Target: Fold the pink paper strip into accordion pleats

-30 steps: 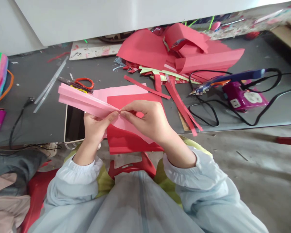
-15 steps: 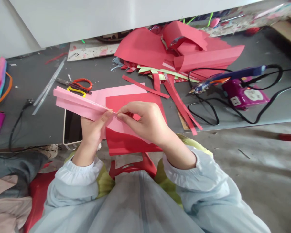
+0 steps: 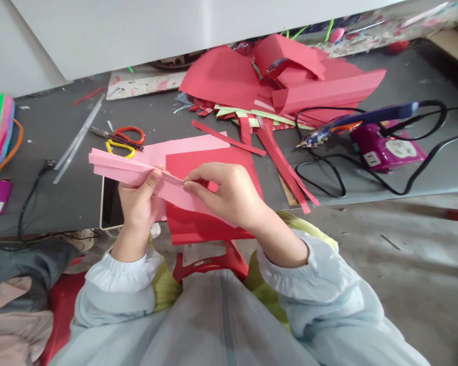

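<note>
A pleated sheet of pink paper (image 3: 118, 168) is held between both hands, its folded end sticking out to the left. My left hand (image 3: 139, 201) grips it, thumb on top of the fold. Farther right, my right hand (image 3: 229, 190) pinches the same folded edge between thumb and fingertips and covers part of the sheet. Beneath them lies a sheet of red paper (image 3: 213, 223), with another flat pink sheet (image 3: 191, 142) partly under it. Pliers with red and yellow handles (image 3: 127, 137) rest just beyond the left end of the fold.
Red paper (image 3: 221, 76) is heaped at the back, with red strips (image 3: 284, 162) in front. A blue glue gun (image 3: 359, 119) and its black cord lie by a purple box (image 3: 389, 147) at right. A dark-screened tablet (image 3: 111, 203) sits at the table edge; a seated person's leg (image 3: 19, 274) shows lower left.
My left hand has slid leftward along the fold, away from my right hand. The paper's left end has dipped slightly; my right hand keeps its pinch.
</note>
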The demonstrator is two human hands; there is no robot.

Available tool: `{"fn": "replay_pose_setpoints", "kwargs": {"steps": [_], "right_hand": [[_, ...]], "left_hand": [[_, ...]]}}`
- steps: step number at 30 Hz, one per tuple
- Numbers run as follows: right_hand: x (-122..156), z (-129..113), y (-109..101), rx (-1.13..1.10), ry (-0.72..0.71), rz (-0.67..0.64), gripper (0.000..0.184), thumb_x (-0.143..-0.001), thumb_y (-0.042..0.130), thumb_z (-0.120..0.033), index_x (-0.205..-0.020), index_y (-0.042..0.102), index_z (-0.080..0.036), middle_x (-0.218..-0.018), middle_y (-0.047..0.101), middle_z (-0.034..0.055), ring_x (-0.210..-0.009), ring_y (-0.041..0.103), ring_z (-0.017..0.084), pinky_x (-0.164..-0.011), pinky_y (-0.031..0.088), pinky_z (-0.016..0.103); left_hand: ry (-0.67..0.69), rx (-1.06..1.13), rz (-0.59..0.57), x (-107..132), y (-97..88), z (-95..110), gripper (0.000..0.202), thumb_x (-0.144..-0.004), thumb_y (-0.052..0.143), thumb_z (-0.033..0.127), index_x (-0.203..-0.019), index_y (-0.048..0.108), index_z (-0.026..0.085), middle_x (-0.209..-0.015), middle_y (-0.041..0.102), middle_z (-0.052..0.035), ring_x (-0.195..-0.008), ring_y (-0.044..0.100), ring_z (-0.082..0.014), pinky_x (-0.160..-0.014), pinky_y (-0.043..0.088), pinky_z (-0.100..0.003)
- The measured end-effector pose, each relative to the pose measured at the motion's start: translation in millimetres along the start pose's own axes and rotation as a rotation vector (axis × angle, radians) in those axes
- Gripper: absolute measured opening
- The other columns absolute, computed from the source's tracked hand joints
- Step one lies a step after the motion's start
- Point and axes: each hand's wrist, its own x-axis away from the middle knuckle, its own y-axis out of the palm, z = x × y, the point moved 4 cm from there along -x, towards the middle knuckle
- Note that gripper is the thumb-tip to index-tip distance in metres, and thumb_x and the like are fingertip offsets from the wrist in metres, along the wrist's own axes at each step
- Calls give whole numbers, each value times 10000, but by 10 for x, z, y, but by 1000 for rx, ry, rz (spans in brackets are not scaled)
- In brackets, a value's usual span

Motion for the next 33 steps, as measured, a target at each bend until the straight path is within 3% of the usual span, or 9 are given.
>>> {"fn": "replay_pose_setpoints", "kwargs": {"steps": [10,15,18,23,33], "right_hand": [[-1,-23,16,-5,6,-4,148,-876,606,-198,-786,723,-186,-769,730,2,-678,600,116,-622,399,223],[-3,-14,53,-56,22,2,184,-862,580,-163,-903,757,-190,-868,767,7,-726,643,117,-641,423,217],[-9,5,70,-70,33,12,165,-877,599,-229,-855,754,-181,-817,758,5,-692,626,107,-628,414,218],[-9,24,68,-24,57,18,234,-878,604,-290,-702,701,-170,-678,689,-2,-611,545,94,-587,377,227],[26,68,105,-101,100,-27,143,-838,628,-199,-720,705,-173,-714,725,-7,-635,600,104,-588,412,222]], "left_hand": [[68,-64,52,24,-2,35,363,-516,932,440,-603,699,175,-571,634,21,-521,561,-85,-572,502,-241],[123,-94,71,40,7,42,300,-544,928,385,-604,699,201,-593,631,37,-557,576,-87,-607,520,-237],[131,-120,62,66,10,21,286,-549,926,386,-624,711,213,-643,673,27,-606,613,-103,-628,545,-243],[99,-181,27,101,12,-20,302,-562,913,409,-625,713,192,-636,678,23,-584,622,-107,-562,519,-227],[-55,-83,-6,-22,-36,-2,396,-534,923,446,-580,635,178,-588,583,37,-540,569,-79,-515,456,-213]]}}
